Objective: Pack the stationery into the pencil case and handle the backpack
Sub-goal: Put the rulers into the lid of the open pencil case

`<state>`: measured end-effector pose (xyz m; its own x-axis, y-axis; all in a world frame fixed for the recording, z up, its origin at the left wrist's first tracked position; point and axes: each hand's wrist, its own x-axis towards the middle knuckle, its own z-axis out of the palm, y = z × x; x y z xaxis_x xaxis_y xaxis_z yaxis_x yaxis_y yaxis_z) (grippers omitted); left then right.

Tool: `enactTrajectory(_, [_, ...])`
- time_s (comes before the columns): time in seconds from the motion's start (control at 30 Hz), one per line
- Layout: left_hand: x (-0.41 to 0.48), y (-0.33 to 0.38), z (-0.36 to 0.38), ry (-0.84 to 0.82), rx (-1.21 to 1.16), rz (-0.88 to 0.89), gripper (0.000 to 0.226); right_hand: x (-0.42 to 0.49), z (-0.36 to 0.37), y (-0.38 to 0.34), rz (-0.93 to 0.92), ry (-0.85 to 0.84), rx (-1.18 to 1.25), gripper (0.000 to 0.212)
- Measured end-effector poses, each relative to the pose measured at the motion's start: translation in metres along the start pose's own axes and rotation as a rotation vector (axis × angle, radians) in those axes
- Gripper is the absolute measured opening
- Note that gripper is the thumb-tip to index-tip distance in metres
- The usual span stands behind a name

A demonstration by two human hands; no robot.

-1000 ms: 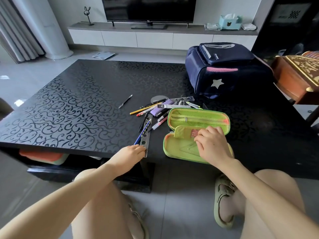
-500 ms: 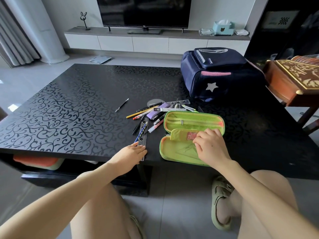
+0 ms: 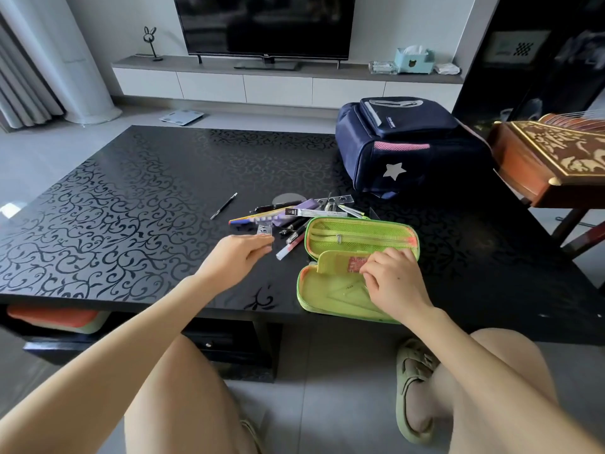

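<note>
The left hand (image 3: 240, 253) has left the near edge of the surface (image 3: 114, 224) and now reaches forward. Its fingers (image 3: 262, 239) are stretched almost flat, tips resting on the near end of the ruler (image 3: 264, 230), which has slid away from the edge with it. The right hand (image 3: 393, 280) stays in the open green case (image 3: 360, 235), fingers curled round the inner flap (image 3: 334, 262).

I count two hands, one case, one backpack (image 3: 402, 149). The case lies by the front edge, right of the pile (image 3: 294, 213), with one clear set square (image 3: 347, 294) in its near half. One white pen (image 3: 289, 247) lies between ruler and case; one black pen (image 3: 224, 206) lies apart, to the left. In the pile the pens and pencils overlap, so I cannot count them; a second ruler (image 3: 337, 200) lies at its far side. The backpack stands beyond, far right. A wooden instrument (image 3: 556, 158) is at the right, near the backpack. Farther, one TV (image 3: 265, 24) and one tissue box (image 3: 414, 60) stand on a shelf (image 3: 327, 73).
</note>
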<state>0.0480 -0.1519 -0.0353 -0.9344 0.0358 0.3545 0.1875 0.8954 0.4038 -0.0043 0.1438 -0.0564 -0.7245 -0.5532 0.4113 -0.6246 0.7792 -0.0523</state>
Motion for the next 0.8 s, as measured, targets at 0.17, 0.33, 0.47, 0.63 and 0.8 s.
enactTrajectory(0.17, [0.013,0.037,-0.029,0.186,0.031,0.028,0.019,0.01,-0.014,-0.002,0.081,0.038,0.156,0.008])
enactTrajectory(0.33, [0.025,0.086,-0.057,0.186,-0.411,-0.165,0.014,0.022,-0.039,-0.018,0.199,-0.085,0.485,0.035])
enactTrajectory(0.47, [0.033,0.11,-0.057,0.115,-0.824,-0.198,0.016,0.023,-0.05,-0.027,0.202,-0.155,0.639,0.026])
enactTrajectory(0.63, [0.029,0.102,-0.022,-0.001,-0.846,-0.28,0.03,0.002,-0.054,-0.006,0.296,-0.067,0.621,0.013])
enactTrajectory(0.8, [-0.001,0.083,0.035,-0.2,-0.029,0.067,0.03,-0.026,-0.055,0.028,0.326,0.004,0.318,0.012])
